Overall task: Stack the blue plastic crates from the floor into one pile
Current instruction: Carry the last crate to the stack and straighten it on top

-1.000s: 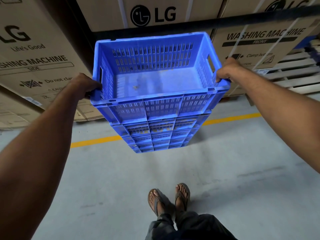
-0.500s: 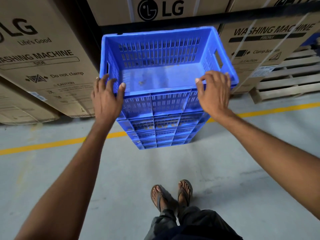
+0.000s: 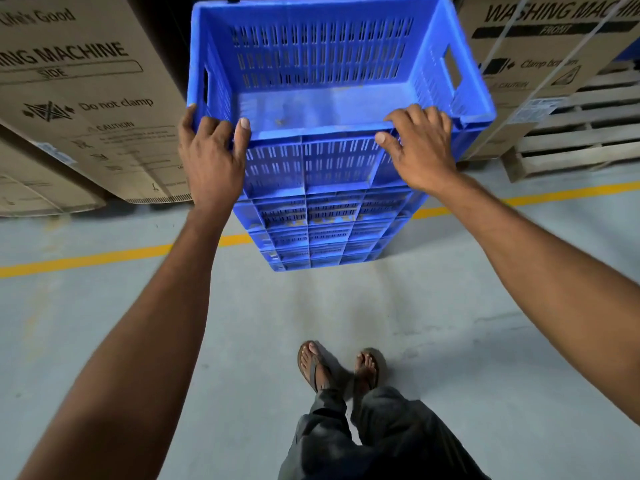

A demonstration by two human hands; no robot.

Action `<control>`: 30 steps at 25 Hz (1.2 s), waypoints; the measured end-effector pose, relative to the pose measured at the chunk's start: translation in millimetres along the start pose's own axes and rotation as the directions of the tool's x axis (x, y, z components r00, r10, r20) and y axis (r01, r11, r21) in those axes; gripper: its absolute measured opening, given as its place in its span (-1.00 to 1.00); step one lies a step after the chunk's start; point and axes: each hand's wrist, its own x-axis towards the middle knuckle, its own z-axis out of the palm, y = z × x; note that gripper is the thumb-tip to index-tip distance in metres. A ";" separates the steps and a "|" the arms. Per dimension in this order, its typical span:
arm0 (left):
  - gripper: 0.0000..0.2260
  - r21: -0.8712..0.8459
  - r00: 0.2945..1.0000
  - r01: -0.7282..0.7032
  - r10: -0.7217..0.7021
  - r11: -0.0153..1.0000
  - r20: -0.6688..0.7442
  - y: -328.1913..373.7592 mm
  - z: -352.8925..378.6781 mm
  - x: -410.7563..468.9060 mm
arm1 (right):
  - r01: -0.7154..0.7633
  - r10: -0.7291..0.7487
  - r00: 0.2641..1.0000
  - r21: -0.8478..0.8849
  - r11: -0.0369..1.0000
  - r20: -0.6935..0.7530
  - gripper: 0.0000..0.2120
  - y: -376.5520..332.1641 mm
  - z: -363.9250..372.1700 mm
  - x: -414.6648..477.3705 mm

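Top blue slotted plastic crate (image 3: 325,98) sits in the upper centre of the frame, on the pile of blue plastic crates (image 3: 325,233) that stands on the grey concrete floor (image 3: 433,323) across the yellow painted floor line (image 3: 86,259). Left hand (image 3: 211,157) grips the near rim at its left corner, fingers wrapped round the corner and thumb hooked over the edge. Right hand (image 3: 422,147) grips the same near rim toward the right corner, fingers curled over the top and thumb along the front wall. Judged step: seating and squaring the top crate on the pile. To do it well, press down evenly with both hands so the base drops inside the rim below on all four sides, then nudge it until the walls line up with the crates under it. The far edge is hidden by the crate itself, so whether it is fully seated there cannot be told; a light rock would check it. The pile looks tall, so avoid pushing forward hard, since it could tip toward the brown cardboard washing machine boxes (image 3: 79,98) at upper left and behind. Wooden pallet (image 3: 571,133) lies at right, near the pile. No other loose crates are in view.
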 end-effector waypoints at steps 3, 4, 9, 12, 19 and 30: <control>-0.60 -0.019 0.995 0.062 -0.063 0.998 -0.079 7.5 0.6 -23.3 | 0.094 -0.091 0.994 0.041 0.995 -0.061 -0.53 10.2 1.0 -15.0; -0.67 -0.006 0.992 0.038 -0.039 0.999 -0.120 10.2 3.4 -39.3 | 0.088 -0.086 0.988 0.008 0.996 -0.129 -0.49 10.5 4.7 -24.9; -0.71 -0.067 0.988 -0.066 0.056 0.996 -0.142 33.6 42.2 -110.3 | -0.148 0.143 0.919 0.015 0.989 -0.368 -0.48 -4.0 66.4 -87.0; -0.81 -0.060 0.981 -0.193 0.194 0.979 0.023 45.1 89.1 -133.4 | -0.092 0.100 0.952 0.041 0.995 -0.290 -0.60 2.4 115.2 -104.1; -0.82 0.080 0.897 -0.381 0.390 0.921 -0.207 18.7 187.9 -125.2 | 0.001 0.017 0.819 0.031 1.000 -0.574 -0.73 17.4 221.4 -80.4; -0.79 0.170 0.606 -0.394 0.394 0.903 -0.691 8.3 248.8 -111.4 | 0.148 -0.178 0.321 -0.136 0.980 -0.930 -0.86 40.3 267.4 -47.1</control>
